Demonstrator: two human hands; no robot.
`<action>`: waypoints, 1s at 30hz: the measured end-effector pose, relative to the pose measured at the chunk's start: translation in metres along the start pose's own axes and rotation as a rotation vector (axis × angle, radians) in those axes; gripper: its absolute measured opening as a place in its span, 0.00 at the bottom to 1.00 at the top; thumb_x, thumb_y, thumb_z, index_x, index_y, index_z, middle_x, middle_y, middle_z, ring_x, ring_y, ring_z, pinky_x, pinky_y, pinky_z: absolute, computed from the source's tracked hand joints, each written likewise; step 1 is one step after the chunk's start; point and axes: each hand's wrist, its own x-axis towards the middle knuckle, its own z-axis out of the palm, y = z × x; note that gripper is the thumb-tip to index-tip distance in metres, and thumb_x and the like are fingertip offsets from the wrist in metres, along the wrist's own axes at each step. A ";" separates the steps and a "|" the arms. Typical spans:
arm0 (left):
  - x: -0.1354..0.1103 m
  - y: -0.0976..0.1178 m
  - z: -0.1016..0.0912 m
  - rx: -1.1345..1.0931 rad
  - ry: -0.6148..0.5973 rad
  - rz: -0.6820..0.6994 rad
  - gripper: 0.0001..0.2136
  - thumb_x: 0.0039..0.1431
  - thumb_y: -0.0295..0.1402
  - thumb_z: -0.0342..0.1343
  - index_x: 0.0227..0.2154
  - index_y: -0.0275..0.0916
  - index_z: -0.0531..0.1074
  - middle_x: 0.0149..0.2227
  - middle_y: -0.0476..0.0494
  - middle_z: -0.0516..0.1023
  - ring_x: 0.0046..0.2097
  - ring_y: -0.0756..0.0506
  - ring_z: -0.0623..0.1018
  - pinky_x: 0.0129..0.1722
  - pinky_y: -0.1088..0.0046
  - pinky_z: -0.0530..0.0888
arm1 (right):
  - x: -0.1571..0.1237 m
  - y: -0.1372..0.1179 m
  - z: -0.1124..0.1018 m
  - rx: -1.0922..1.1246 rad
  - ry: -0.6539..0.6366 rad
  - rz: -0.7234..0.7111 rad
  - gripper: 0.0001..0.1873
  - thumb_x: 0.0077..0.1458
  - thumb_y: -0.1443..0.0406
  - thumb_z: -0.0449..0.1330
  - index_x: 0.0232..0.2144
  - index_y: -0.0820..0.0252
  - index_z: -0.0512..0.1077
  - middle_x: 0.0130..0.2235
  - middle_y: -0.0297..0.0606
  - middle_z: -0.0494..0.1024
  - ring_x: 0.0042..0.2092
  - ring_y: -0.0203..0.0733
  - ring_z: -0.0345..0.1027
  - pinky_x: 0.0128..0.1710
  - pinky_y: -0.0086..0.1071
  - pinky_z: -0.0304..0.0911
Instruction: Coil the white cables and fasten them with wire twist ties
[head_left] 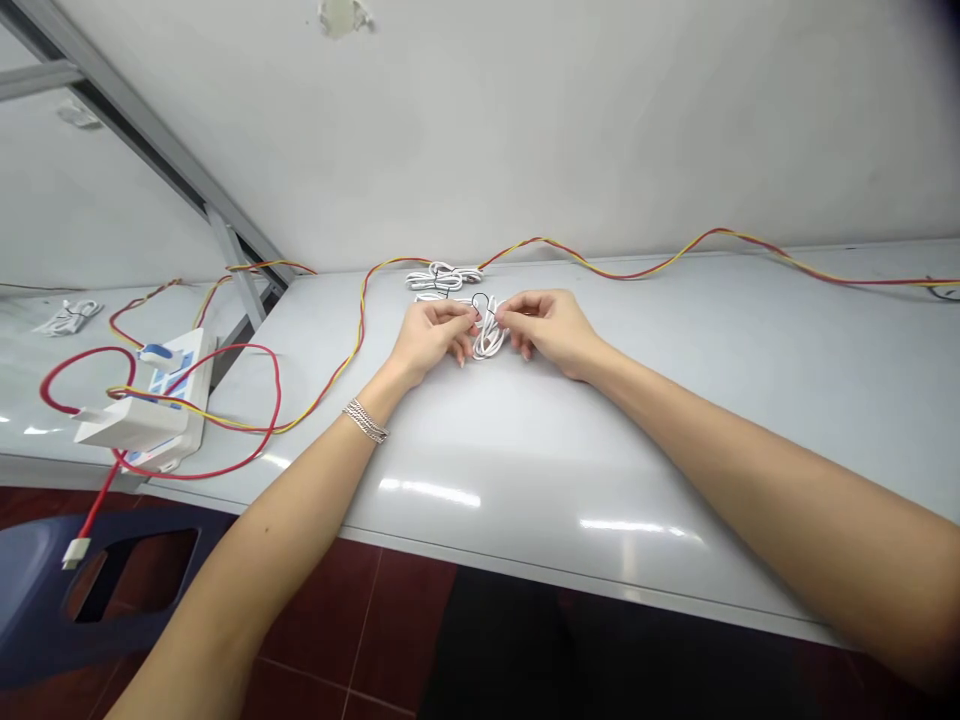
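Observation:
Both my hands meet over a small coiled white cable (487, 343) lying on the white table (540, 440). My left hand (433, 336), with a silver bracelet on its wrist, pinches the coil from the left. My right hand (546, 328) pinches it from the right. Between the fingertips a thin black tie (481, 303) loops around the coil. Just behind it, near the wall, lies a second bundled white cable (442, 276).
A red and yellow twisted wire (645, 266) runs along the back of the table and curls off to the left. A white power strip (154, 400) with a red cable (255, 400) sits at the left edge. Another white cable bundle (69, 316) lies far left. A blue stool (67, 590) stands below.

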 end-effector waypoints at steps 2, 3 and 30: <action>0.000 0.001 0.000 0.011 -0.016 0.000 0.12 0.49 0.35 0.66 0.29 0.31 0.74 0.25 0.45 0.77 0.19 0.50 0.75 0.16 0.77 0.70 | 0.000 0.001 0.000 -0.008 -0.003 0.003 0.06 0.51 0.68 0.67 0.26 0.65 0.75 0.19 0.31 0.70 0.19 0.30 0.61 0.14 0.23 0.58; 0.000 0.001 -0.001 0.021 -0.016 0.000 0.12 0.51 0.36 0.66 0.30 0.31 0.74 0.26 0.44 0.77 0.20 0.50 0.75 0.16 0.77 0.69 | 0.000 0.001 0.000 -0.010 0.000 0.009 0.06 0.52 0.68 0.66 0.26 0.65 0.74 0.19 0.31 0.70 0.19 0.30 0.61 0.14 0.23 0.58; 0.010 -0.010 -0.023 0.608 -0.080 0.187 0.12 0.48 0.38 0.66 0.32 0.34 0.79 0.24 0.49 0.70 0.22 0.55 0.61 0.23 0.76 0.57 | 0.001 -0.001 -0.002 -0.036 -0.083 0.055 0.06 0.59 0.68 0.63 0.29 0.64 0.73 0.18 0.30 0.68 0.19 0.29 0.59 0.18 0.23 0.58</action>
